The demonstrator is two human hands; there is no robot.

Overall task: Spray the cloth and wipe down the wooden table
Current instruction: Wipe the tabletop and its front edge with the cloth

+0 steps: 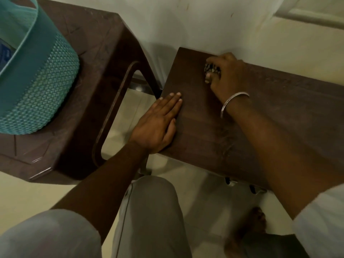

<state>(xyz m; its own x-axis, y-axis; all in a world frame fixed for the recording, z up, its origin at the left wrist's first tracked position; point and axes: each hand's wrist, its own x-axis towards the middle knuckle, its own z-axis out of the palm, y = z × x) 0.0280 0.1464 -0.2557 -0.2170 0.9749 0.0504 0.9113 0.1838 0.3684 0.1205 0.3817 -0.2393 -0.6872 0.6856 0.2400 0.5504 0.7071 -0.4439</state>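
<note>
A dark wooden table stands against the wall at centre right. My right hand, with a metal bangle on the wrist, is closed on a bunched patterned cloth and presses it onto the table's far left corner. Most of the cloth is hidden under the fingers. My left hand lies flat, palm down and fingers together, on the table's left edge. No spray bottle is in view.
A brown plastic chair stands just left of the table, with a teal woven basket on its seat. Pale floor tiles lie below. My grey-trousered knee and bare foot are under the table's near edge.
</note>
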